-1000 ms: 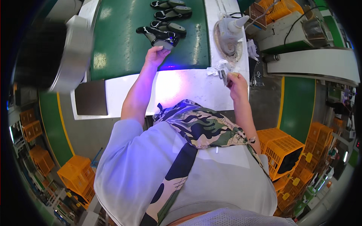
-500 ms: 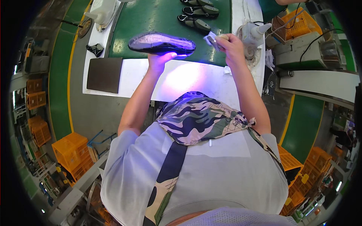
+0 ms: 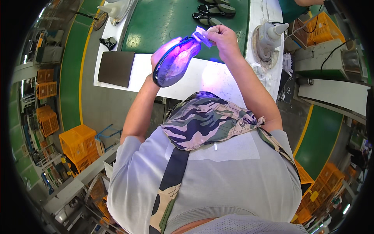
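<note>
My left hand [image 3: 159,54] is wrapped round a black shoe [image 3: 173,67], its underside turned up under violet light and its broad end toward me. At the shoe's narrow far end, my right hand [image 3: 225,41] pinches a small pale crumpled cloth [image 3: 203,38], which meets the shoe's edge. What lies beneath the cloth is hidden. Farther off, several black shoes [image 3: 216,10] lie in a row on the green belt [image 3: 161,24].
A white nozzle bottle [image 3: 269,34] stands on the right of the white worktable [image 3: 177,93]; another bottle [image 3: 117,11] is at the far left. A dark brown square board [image 3: 116,69] lies at the left. Orange crates [image 3: 78,142] stack on the floor. Part of another person [image 3: 306,2] shows at far right.
The shoe has swung from lying crosswise to pointing its narrow end away to the right. My right hand has moved left, bringing the cloth from apart to the shoe.
</note>
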Demonstrator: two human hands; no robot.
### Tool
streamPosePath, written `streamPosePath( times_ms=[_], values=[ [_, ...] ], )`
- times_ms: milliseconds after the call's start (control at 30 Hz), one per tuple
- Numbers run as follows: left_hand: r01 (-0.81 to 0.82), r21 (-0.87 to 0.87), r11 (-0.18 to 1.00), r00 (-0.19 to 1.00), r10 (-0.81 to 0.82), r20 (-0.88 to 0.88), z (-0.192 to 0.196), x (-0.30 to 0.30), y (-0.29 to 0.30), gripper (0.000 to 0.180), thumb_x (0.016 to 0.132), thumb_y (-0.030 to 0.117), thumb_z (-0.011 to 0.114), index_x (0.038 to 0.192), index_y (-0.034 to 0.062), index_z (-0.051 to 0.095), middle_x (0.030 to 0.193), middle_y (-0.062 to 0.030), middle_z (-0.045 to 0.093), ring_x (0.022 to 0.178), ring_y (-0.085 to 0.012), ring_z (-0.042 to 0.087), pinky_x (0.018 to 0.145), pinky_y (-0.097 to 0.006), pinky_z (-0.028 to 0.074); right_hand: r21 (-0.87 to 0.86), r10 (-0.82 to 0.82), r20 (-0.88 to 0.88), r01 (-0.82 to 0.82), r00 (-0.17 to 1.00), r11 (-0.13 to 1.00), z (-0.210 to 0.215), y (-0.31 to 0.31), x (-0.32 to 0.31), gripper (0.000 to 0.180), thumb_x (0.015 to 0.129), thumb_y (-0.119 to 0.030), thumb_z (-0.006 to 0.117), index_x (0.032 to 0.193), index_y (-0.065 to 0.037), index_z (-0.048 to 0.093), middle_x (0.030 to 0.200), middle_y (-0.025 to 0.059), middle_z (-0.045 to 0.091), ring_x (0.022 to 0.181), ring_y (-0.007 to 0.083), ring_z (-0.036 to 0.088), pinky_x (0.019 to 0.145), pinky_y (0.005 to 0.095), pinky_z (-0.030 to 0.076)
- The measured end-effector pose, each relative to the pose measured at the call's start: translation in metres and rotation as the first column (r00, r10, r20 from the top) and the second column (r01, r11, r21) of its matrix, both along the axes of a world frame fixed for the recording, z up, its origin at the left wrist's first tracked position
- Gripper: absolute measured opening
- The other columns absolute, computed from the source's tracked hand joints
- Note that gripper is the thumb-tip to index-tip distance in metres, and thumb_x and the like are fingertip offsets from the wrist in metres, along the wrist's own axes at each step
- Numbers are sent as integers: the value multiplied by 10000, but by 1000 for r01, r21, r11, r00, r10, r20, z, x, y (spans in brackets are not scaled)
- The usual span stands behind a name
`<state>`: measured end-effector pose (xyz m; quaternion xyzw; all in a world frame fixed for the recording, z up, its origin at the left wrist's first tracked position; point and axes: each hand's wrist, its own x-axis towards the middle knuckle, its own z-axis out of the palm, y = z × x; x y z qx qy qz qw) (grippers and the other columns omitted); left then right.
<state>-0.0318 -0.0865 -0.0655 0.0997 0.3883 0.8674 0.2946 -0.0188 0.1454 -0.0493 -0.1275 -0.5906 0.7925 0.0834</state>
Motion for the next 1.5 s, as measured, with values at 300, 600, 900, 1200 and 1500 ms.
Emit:
streamPosePath(
  times_ms=[300, 600, 900, 1200, 1500],
  values=[
    [-599, -400, 694, 383, -191, -904, -12, 4, 27, 489, 664, 90, 827, 1108, -3, 646, 1072, -137, 677, 961, -246, 671, 875, -331, 528, -99, 134, -45, -138, 990, 986, 50, -6, 23, 168, 722, -18, 761, 801, -7, 613, 710, -3, 582, 623, 66, 524, 572, 218, 429],
    [-300, -654, 695, 688, -318, -653, -2, 18, 35, 512, 549, 102, 850, 1017, 69, 646, 910, -41, 700, 829, -145, 662, 783, -305, 545, 221, 209, -205, -162, 956, 962, 72, 5, 18, 166, 776, -40, 749, 859, -8, 608, 794, -3, 596, 717, 66, 538, 676, 222, 456],
    [211, -655, 725, 855, -462, -236, 14, 36, 27, 589, 531, 49, 836, 1079, 20, 625, 955, -13, 665, 884, -128, 608, 867, -291, 486, 395, 271, -368, -114, 890, 912, 54, 17, 3, 152, 720, -59, 720, 766, -11, 584, 755, 42, 640, 690, 72, 573, 642, 225, 483],
    [232, -569, 789, 939, -335, -82, 4, 62, 16, 534, 581, 121, 795, 1078, 9, 635, 974, -47, 678, 884, -170, 625, 884, -308, 475, 512, 515, -248, -340, 820, 788, 34, 17, 30, 123, 733, 10, 633, 765, -29, 520, 906, 101, 641, 844, 131, 587, 762, 273, 487],
    [-1, -373, 928, 998, 22, 53, -6, 98, 7, 505, 668, 163, 763, 1104, -33, 603, 985, -112, 677, 902, -217, 642, 891, -346, 501, 376, 658, -155, -572, 737, 729, -3, 16, 72, 116, 710, 24, 622, 754, -13, 522, 831, 94, 628, 807, 141, 588, 715, 273, 484]
  ],
)
